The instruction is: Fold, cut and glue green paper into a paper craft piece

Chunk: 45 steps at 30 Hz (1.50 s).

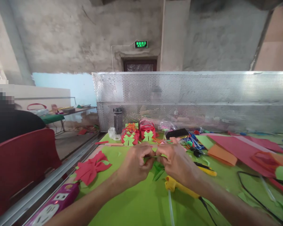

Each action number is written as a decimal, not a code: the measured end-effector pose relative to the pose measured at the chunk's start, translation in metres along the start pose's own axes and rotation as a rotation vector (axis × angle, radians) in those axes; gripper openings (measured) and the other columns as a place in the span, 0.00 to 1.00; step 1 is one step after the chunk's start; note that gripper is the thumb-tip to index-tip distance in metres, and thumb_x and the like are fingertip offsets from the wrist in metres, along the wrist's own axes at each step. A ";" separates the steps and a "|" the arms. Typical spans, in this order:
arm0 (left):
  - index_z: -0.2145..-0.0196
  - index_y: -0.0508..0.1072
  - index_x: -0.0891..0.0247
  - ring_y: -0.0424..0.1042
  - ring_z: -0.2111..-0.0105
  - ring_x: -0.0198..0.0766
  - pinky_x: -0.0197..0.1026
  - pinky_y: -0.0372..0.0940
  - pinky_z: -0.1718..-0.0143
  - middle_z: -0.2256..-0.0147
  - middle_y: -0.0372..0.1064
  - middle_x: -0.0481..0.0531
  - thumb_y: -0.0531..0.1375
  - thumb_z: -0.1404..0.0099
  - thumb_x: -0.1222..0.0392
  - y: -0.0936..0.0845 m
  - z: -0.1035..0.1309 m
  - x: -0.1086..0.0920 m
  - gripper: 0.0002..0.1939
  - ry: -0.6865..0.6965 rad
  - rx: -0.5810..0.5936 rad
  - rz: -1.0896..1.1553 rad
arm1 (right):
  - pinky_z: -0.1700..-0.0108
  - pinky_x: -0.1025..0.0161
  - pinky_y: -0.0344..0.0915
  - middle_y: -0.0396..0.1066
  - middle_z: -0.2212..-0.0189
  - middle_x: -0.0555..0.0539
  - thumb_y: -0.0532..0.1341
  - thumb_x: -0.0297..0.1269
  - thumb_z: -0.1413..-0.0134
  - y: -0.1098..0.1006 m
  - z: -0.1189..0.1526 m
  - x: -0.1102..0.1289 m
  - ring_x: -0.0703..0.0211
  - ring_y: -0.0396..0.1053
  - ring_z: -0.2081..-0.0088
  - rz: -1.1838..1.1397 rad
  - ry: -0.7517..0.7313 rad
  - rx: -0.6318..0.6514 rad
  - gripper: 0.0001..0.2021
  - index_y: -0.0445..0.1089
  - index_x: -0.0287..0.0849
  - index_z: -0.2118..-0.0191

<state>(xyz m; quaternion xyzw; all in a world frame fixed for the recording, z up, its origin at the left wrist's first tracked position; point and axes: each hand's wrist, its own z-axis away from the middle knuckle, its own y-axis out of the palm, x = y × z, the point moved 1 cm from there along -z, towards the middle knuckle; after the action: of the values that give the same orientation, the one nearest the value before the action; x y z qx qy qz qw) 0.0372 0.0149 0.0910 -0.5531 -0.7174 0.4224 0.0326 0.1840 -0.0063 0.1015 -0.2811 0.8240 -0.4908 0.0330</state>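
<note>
Both hands meet over the middle of the green table surface (129, 201). My left hand (140, 161) is closed, its fingers pinching a small green piece (158, 169). From the other side my right hand (171, 157) pinches the same piece, which hangs down between the hands. Most of it is hidden by the fingers. Just below my right hand lies a yellow glue gun (179, 187) with a clear glue stick (171, 207) near its tip. Beyond the hands stand two red baskets (148, 131) with green bows.
Red felt petals (91, 168) and a purple power strip (58, 201) lie at left. A bottle (118, 121), a phone (177, 133), black-handled scissors (197, 153), a yellow cutter (206, 169) and pink sheets (240, 150) lie beyond and right. A person (11, 117) sits at far left.
</note>
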 end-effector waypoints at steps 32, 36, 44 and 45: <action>0.79 0.60 0.64 0.59 0.75 0.32 0.36 0.55 0.74 0.78 0.59 0.47 0.51 0.39 0.72 0.003 0.003 0.000 0.11 0.161 -0.149 0.047 | 0.50 0.50 0.46 0.56 0.83 0.56 0.51 0.26 0.52 -0.006 0.005 0.001 0.67 0.54 0.77 -0.004 -0.096 -0.032 0.12 0.51 0.41 0.82; 0.79 0.60 0.64 0.59 0.75 0.32 0.35 0.56 0.73 0.77 0.59 0.47 0.51 0.40 0.72 0.003 0.002 -0.002 0.11 0.090 -0.129 0.052 | 0.50 0.49 0.46 0.57 0.83 0.56 0.51 0.25 0.53 -0.006 0.004 0.003 0.67 0.54 0.77 -0.008 -0.089 -0.032 0.11 0.51 0.41 0.82; 0.79 0.60 0.64 0.60 0.74 0.32 0.35 0.56 0.71 0.76 0.60 0.46 0.52 0.44 0.75 0.003 0.000 0.000 0.11 -0.024 -0.069 0.084 | 0.53 0.53 0.48 0.58 0.83 0.56 0.51 0.23 0.55 -0.006 0.000 0.001 0.68 0.53 0.77 0.018 -0.071 -0.056 0.11 0.54 0.40 0.83; 0.79 0.59 0.64 0.60 0.74 0.32 0.35 0.56 0.71 0.76 0.61 0.46 0.52 0.44 0.75 0.003 0.000 0.000 0.11 -0.026 -0.067 0.083 | 0.52 0.53 0.48 0.58 0.84 0.56 0.51 0.23 0.56 -0.005 0.001 0.000 0.68 0.53 0.78 0.024 -0.070 -0.054 0.11 0.54 0.40 0.83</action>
<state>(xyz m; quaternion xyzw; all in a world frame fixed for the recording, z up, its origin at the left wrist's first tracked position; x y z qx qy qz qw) 0.0395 0.0154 0.0887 -0.5778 -0.7079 0.4060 -0.0129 0.1861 -0.0089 0.1056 -0.2888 0.8388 -0.4577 0.0599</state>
